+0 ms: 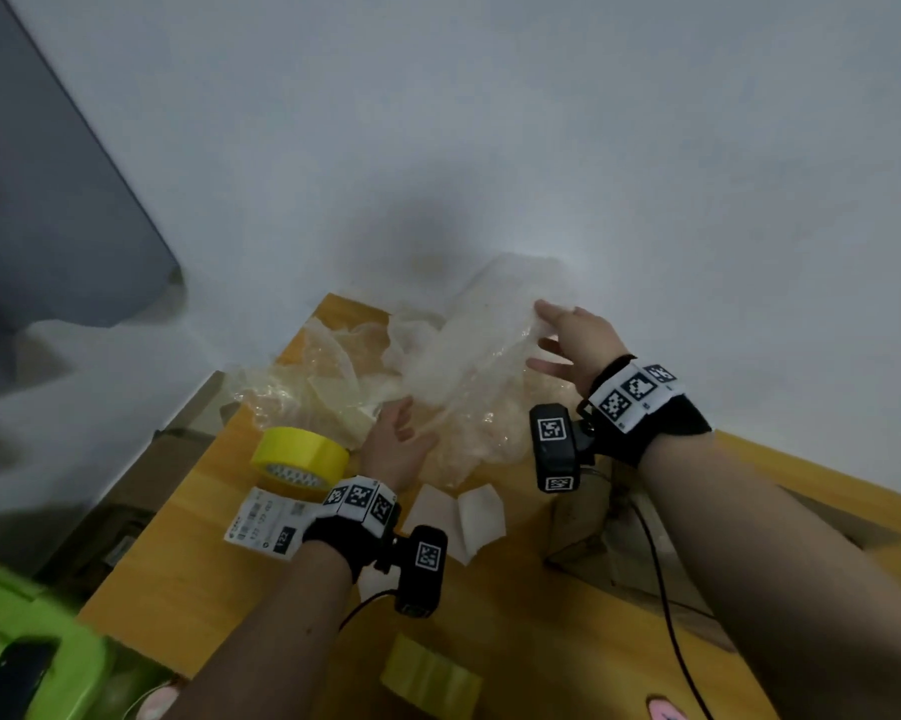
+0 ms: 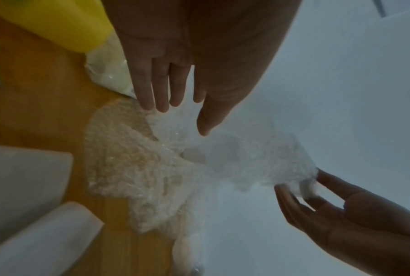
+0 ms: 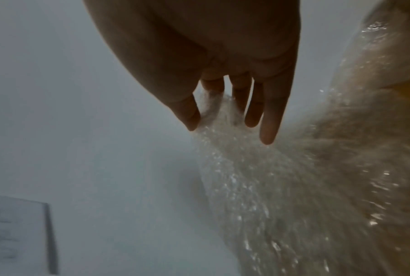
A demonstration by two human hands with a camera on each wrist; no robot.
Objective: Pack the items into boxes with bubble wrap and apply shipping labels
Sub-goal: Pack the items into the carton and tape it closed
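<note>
At far table (image 1: 188, 558) corner, bubble wrap (image 1: 459, 371) sheet was pinched by right hand (image 1: 575, 343) fingers; left hand (image 1: 396, 444) fingers were relaxed at near edge. Sheet best spread flat before wrapping.

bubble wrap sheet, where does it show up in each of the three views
Head view: the clear crinkled bubble wrap sheet is at centre, lifted over the orange wooden table between both hands.
Left wrist view: it fills the centre, below the left hand.
Right wrist view: it runs from the centre to the right edge.
Shared landmark: the right hand pinching the sheet's far edge, seen also lower right and top centre.
</note>
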